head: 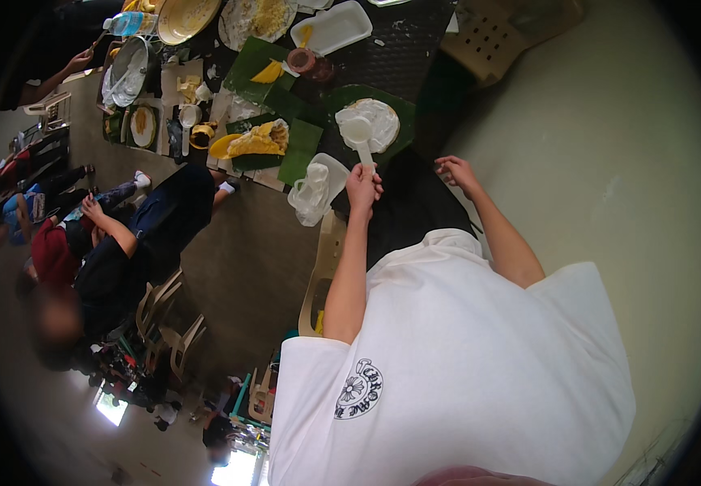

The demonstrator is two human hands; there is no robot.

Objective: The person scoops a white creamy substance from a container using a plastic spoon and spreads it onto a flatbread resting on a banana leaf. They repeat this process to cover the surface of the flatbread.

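Observation:
My left hand [363, 189] grips the handle of a white plastic ladle [357, 131]. The ladle's round bowl lies over a flat round food [382, 124] spread with white cream; whether they touch I cannot tell. Beneath that food is a piece of green banana leaf [408, 115] on the dark table. My right hand [456, 173] hangs in the air beside the table edge, holding nothing, its fingers loosely bent and apart. Just left of my left hand is a clear plastic bag [312, 195] with something white inside, against a white tray [335, 173].
A yellow filled roll [259, 140] rests on banana leaf to the left. Farther back are a jar [302, 61], a white foam tray [333, 27], a metal bowl [131, 70] and a water bottle [128, 24]. Plastic chairs [324, 267] and several people are around; another person's hand [80, 61] holds a utensil.

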